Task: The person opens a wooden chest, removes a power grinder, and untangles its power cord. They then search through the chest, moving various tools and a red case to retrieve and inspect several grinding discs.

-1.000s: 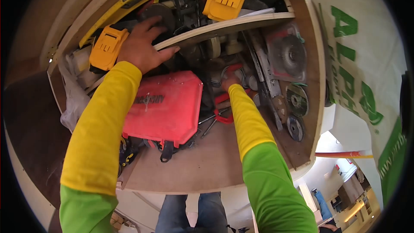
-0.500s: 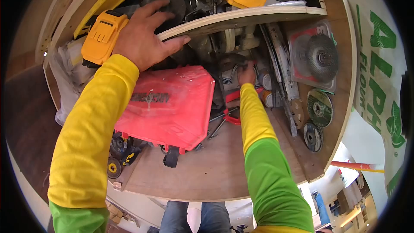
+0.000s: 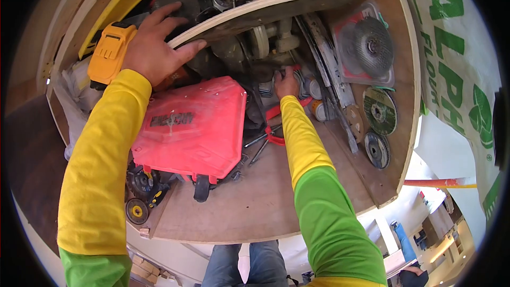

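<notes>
Plywood shelf [image 3: 297,2] | left hand [image 3: 151,48] spread on edge | right hand [image 3: 287,82] grasp unclear

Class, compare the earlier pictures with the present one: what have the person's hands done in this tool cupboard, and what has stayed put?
The right hand has pushed slightly deeper under the shelf board, among the tools at the back; whether it grips anything is hidden. The left hand stays spread on the board's edge beside the yellow battery. The red case and grinding discs lie unmoved.
</notes>
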`<action>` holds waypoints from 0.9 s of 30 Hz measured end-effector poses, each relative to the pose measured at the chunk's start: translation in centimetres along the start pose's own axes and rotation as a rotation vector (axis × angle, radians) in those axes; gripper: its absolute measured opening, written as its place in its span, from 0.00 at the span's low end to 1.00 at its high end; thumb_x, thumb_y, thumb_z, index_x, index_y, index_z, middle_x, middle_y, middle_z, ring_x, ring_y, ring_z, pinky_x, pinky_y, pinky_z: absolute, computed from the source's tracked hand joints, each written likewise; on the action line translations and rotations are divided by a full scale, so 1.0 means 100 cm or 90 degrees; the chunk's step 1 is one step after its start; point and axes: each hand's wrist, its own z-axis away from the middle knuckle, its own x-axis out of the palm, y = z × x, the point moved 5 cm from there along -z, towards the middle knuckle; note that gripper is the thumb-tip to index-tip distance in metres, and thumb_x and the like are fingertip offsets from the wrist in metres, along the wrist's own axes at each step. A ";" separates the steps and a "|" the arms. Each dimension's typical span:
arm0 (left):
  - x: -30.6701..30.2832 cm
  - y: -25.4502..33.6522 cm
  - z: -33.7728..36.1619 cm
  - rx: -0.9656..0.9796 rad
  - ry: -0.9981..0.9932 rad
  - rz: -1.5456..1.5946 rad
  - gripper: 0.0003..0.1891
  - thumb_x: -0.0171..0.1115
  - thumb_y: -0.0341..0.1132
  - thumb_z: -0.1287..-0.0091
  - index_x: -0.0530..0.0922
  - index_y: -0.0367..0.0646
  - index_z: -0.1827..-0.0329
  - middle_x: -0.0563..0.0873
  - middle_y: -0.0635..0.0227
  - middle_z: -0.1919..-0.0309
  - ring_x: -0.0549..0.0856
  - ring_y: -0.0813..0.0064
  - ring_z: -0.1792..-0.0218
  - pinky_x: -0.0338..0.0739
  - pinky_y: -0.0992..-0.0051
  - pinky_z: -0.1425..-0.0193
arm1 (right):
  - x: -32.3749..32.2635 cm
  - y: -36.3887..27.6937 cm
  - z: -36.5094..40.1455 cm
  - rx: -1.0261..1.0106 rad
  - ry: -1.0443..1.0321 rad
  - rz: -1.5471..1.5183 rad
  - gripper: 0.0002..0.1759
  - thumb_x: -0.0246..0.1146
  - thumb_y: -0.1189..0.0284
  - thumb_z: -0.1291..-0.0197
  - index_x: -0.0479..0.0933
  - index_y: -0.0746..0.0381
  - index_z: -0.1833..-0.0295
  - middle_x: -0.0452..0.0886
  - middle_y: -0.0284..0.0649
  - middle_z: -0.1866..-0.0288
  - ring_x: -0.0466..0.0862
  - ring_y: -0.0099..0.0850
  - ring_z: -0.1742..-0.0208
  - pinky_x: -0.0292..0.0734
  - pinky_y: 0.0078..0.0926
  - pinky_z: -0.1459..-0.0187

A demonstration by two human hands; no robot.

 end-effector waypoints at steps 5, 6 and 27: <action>-0.001 0.002 0.000 -0.005 -0.001 -0.012 0.26 0.74 0.48 0.47 0.82 0.41 0.50 0.75 0.62 0.35 0.76 0.55 0.37 0.72 0.63 0.34 | -0.009 -0.008 0.008 0.005 0.025 -0.049 0.32 0.63 0.65 0.43 0.64 0.54 0.33 0.82 0.59 0.55 0.81 0.60 0.52 0.75 0.52 0.50; -0.002 0.002 0.000 -0.012 -0.006 -0.020 0.26 0.74 0.48 0.47 0.82 0.41 0.50 0.75 0.62 0.35 0.75 0.55 0.36 0.72 0.63 0.34 | -0.009 -0.006 0.016 0.002 0.031 -0.046 0.32 0.63 0.65 0.43 0.64 0.54 0.33 0.82 0.59 0.55 0.81 0.60 0.52 0.75 0.52 0.50; -0.013 0.008 0.000 -0.091 -0.079 -0.023 0.31 0.68 0.57 0.45 0.82 0.43 0.46 0.70 0.67 0.31 0.70 0.64 0.32 0.69 0.66 0.31 | -0.146 -0.056 0.069 0.295 0.358 -0.500 0.27 0.67 0.61 0.39 0.70 0.71 0.45 0.81 0.44 0.61 0.80 0.33 0.64 0.77 0.28 0.59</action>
